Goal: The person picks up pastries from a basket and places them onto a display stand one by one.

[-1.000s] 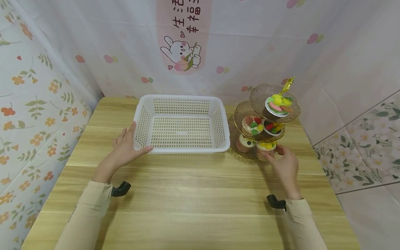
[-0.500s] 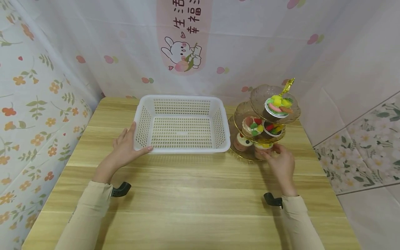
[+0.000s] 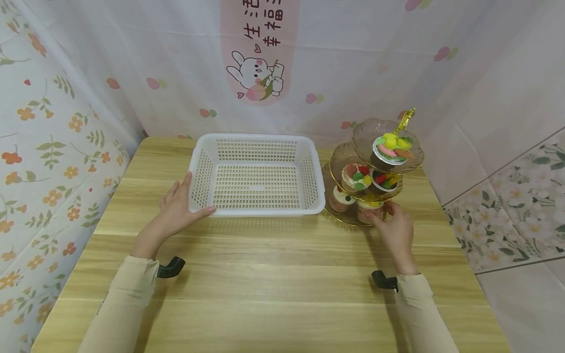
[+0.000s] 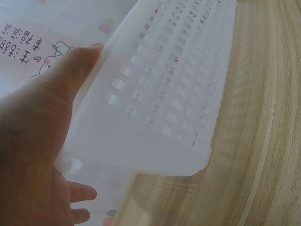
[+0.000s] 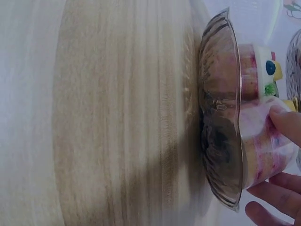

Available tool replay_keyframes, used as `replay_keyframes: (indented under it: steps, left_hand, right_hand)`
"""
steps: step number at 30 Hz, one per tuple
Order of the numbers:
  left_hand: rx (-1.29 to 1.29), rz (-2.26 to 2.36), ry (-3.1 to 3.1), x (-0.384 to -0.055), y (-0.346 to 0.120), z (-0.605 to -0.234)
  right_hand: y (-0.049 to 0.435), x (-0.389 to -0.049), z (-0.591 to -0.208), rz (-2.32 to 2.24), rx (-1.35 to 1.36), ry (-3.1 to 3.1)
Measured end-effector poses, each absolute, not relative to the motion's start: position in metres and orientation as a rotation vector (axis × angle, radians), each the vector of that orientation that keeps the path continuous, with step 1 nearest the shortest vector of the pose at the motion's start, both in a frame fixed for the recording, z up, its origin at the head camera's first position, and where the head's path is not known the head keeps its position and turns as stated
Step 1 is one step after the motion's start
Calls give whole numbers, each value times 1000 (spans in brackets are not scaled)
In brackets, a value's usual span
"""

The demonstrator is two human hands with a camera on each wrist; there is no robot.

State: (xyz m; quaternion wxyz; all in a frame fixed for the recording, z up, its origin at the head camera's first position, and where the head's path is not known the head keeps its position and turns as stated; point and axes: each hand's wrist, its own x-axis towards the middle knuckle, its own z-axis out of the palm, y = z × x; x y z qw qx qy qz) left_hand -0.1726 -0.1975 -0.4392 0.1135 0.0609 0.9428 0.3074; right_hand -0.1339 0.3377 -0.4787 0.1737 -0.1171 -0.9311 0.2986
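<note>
My left hand (image 3: 175,203) rests at the near left corner of a white plastic basket (image 3: 257,213), thumb laid along the front rim. In the left wrist view, the thumb touches the basket wall (image 4: 155,136) and other fingers extend beyond it. My right hand (image 3: 397,233) pinches a pink-layered toy cupcake (image 3: 365,215) on the bottom tier of a three-tier cake stand (image 3: 342,218). In the right wrist view, thumb and fingers hold that cupcake (image 5: 265,146), which sits at the clear bottom plate (image 5: 218,89). Another cupcake (image 3: 339,201) stands beside it; the upper tiers partly hide both.
The middle tier carries a fruit-topped cupcake (image 3: 355,179) and a dark-cupped one (image 3: 383,182). A third cupcake (image 3: 390,149) sits on the top tier by the gold handle (image 3: 406,120). Patterned cloth (image 3: 176,63) hangs behind the wooden table (image 3: 265,284).
My right hand has shifted slightly left with the pinched cupcake along the bottom tier. The neighbouring cupcake has moved a little left too. My left hand and the basket stay put.
</note>
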Motion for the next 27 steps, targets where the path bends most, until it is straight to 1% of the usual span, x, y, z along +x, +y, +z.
replay_keyframes:
  steps: [20,27]
  left_hand:
    - [177,905,2783,-173,-199,-441]
    - [177,912,2773,-174,-199,-442]
  right_hand:
    - [342,-137,-484,896,-302,-2671]
    - [331,-124,-484,955,-432,-2499]
